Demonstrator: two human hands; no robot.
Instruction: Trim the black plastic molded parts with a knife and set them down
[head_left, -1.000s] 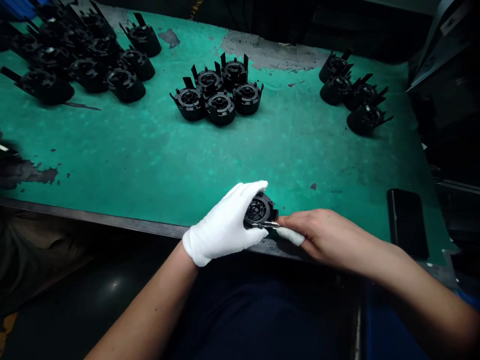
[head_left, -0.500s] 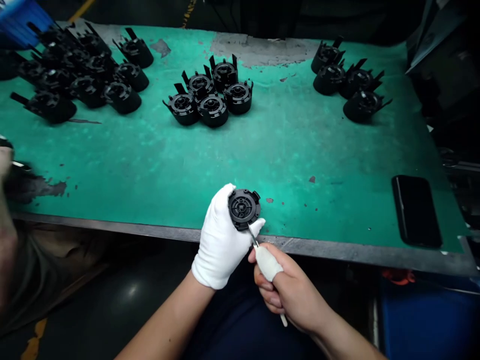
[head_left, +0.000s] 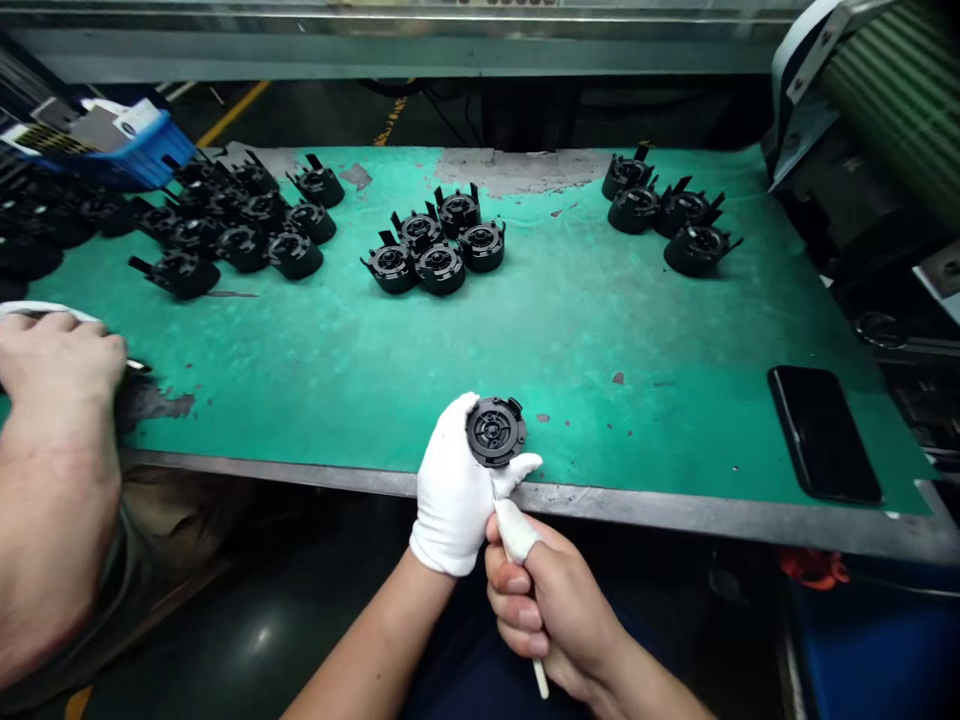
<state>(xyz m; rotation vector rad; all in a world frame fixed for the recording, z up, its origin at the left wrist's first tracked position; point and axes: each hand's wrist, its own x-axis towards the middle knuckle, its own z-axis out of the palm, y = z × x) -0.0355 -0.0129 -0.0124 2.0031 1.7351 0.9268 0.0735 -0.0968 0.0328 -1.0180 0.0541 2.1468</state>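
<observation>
My left hand (head_left: 452, 490), in a white glove, is closed around a round black plastic part (head_left: 495, 432) just above the table's front edge. The part's ribbed face with its central hub points up at me, and small tabs stand out from its rim. Bare except for a pale cover on the thumb, my right hand (head_left: 536, 600) grips a slim tool (head_left: 541, 682) with a thin metal tip and a pale handle. The tip lies beside the gloved palm, below the part; whether it touches the glove cannot be made out.
On the green table (head_left: 300, 380) stand a middle cluster of black cylindrical parts (head_left: 440, 268), a right cluster (head_left: 697, 250) and a larger left one (head_left: 244, 247). A phone (head_left: 825, 435) lies at right. At left are another person's hand (head_left: 60, 370) and a blue bin (head_left: 139, 150).
The view has tilted up and shifted left. The tool's tip has drawn back from the part's lower rim toward the glove. The other person's hand has come further into view.
</observation>
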